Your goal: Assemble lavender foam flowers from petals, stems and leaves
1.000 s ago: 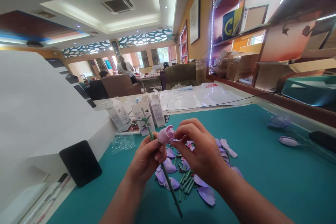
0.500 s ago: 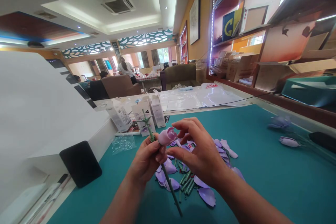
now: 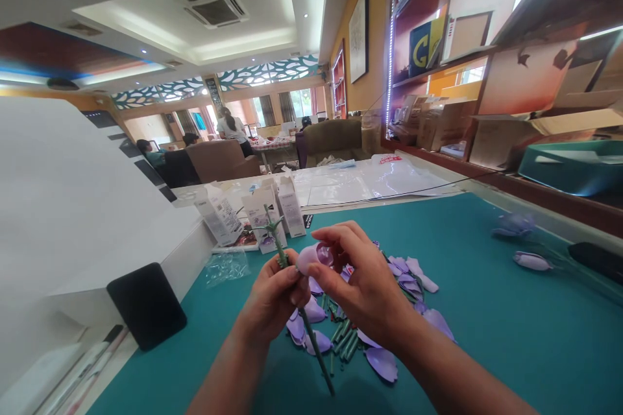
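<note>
My left hand [image 3: 272,292] is closed round a green plastic flower stem [image 3: 317,351], which slants down toward me; its leafy top [image 3: 270,227] pokes up above my fingers. Against that hand's fingertips sits a pale purple flower head [image 3: 307,259] with curled petals. My right hand [image 3: 363,275] has its thumb and fingers curved round the flower head's open end, gripping it. Loose purple petals [image 3: 382,363] and short green stem pieces [image 3: 344,340] lie in a heap beneath both hands, partly hidden by them.
White cartons [image 3: 292,207] stand behind a crumpled clear bag [image 3: 228,267]. A black tablet-like panel [image 3: 146,306] leans at left. Purple flowers [image 3: 533,260] lie at right on the green mat [image 3: 501,337]. Farther back are armchairs [image 3: 333,142] and a standing person [image 3: 231,128].
My right hand has moved left, and its thumb and fingers have closed onto the flower head. My left hand keeps its hold on the stem.
</note>
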Tool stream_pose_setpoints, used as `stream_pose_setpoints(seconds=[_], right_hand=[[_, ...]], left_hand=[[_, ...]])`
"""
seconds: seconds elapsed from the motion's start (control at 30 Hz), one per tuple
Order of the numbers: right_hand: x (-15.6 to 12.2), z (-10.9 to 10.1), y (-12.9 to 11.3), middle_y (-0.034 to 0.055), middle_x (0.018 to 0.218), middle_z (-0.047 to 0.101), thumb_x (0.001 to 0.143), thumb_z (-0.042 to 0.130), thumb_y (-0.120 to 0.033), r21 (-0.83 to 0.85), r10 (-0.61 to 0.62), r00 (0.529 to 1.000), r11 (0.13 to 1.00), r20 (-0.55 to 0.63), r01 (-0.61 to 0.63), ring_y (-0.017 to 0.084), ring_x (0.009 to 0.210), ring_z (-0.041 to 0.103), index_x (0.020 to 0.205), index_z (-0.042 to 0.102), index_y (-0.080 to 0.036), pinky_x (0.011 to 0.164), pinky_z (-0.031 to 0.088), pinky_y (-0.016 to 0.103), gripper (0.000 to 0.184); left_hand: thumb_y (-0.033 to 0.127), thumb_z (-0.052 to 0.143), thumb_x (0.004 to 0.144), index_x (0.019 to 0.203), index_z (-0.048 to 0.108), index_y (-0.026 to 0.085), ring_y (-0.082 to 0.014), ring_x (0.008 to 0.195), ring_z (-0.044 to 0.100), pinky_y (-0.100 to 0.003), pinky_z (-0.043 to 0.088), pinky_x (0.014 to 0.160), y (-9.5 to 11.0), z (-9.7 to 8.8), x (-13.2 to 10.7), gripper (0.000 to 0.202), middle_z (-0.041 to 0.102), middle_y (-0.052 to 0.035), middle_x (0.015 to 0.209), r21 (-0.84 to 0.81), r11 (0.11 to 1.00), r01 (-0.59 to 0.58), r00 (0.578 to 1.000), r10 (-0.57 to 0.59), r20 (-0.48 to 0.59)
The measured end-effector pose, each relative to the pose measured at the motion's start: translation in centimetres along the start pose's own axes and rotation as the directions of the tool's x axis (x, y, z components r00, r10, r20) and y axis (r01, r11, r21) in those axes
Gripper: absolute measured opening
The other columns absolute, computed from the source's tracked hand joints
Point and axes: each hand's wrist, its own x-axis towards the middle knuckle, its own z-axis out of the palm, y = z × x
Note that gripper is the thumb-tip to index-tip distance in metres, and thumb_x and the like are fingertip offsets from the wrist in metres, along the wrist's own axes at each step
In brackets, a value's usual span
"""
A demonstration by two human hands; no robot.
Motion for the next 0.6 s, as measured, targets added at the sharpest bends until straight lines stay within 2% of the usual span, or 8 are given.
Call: stream_pose_setpoints(seconds=[0.13,0.3,0.43,0.5,0.6], right_hand=[[-0.1,0.2,0.2,0.0046,0.096,0.055,0.083,0.059,-0.027,0.015,-0.006,1.000,1.000,-0.012,0.006,0.013,0.075,0.055,0.104,0.059,-0.020,0.064,0.049,0.028,0.023],[0.0,-0.2,0.3,0.0065,0.100,0.056,0.082,0.060,-0.034,0.043,-0.004,1.000,0.999,-0.012,0.004,0.016,0.079,0.056,0.112,0.057,-0.021,0.065,0.050,0.030,0.033],[0.1,-0.4,1.7,0.0056,0.093,0.057,0.084,0.057,-0.041,0.092,0.141,0.990,0.986,-0.015,-0.139,0.014,0.071,0.054,0.106,0.055,-0.019,0.058,0.047,0.027,0.031],[-0.2,0.0,2.9,0.0025,0.082,0.056,0.087,0.052,-0.043,0.084,0.250,0.964,0.963,0.091,-0.258,0.012,0.064,0.051,0.096,0.055,-0.018,0.052,0.043,0.025,0.027],[-1.6,1.4,4.4,-0.0009,0.070,0.053,0.089,0.048,-0.039,0.046,0.349,0.873,0.921,0.341,-0.387,0.011,0.057,0.047,0.086,0.057,-0.018,0.048,0.038,0.023,0.023]], left_hand=[[0.029,0.076,0.069,0.069,0.055,0.015,-0.0036,0.042,0.035,-0.017,0.031,0.044,0.0,0.0,0.0,0.026,0.046,0.0059,0.048,-0.006,1.000,0.001,1.000,-0.002,-0.007],[0.031,0.077,0.068,0.072,0.053,0.015,-0.0042,0.042,0.038,-0.018,0.033,0.045,0.2,-0.3,0.0,0.029,0.049,0.0056,0.050,-0.007,1.000,-0.011,0.999,0.011,-0.045],[0.027,0.079,0.066,0.076,0.054,0.017,-0.0052,0.045,0.043,-0.019,0.036,0.047,0.8,-0.4,0.2,0.030,0.053,0.0055,0.055,-0.017,0.999,-0.037,0.987,0.034,-0.159],[0.026,0.080,0.065,0.078,0.054,0.016,-0.0054,0.047,0.045,-0.018,0.037,0.048,1.0,-0.5,0.3,0.031,0.054,0.0049,0.059,-0.032,0.999,-0.029,0.976,0.021,-0.217],[0.028,0.080,0.066,0.079,0.055,0.016,-0.0059,0.051,0.047,-0.019,0.038,0.049,0.9,-0.7,0.4,0.031,0.056,0.0033,0.065,-0.063,0.998,-0.027,0.964,0.010,-0.266]])
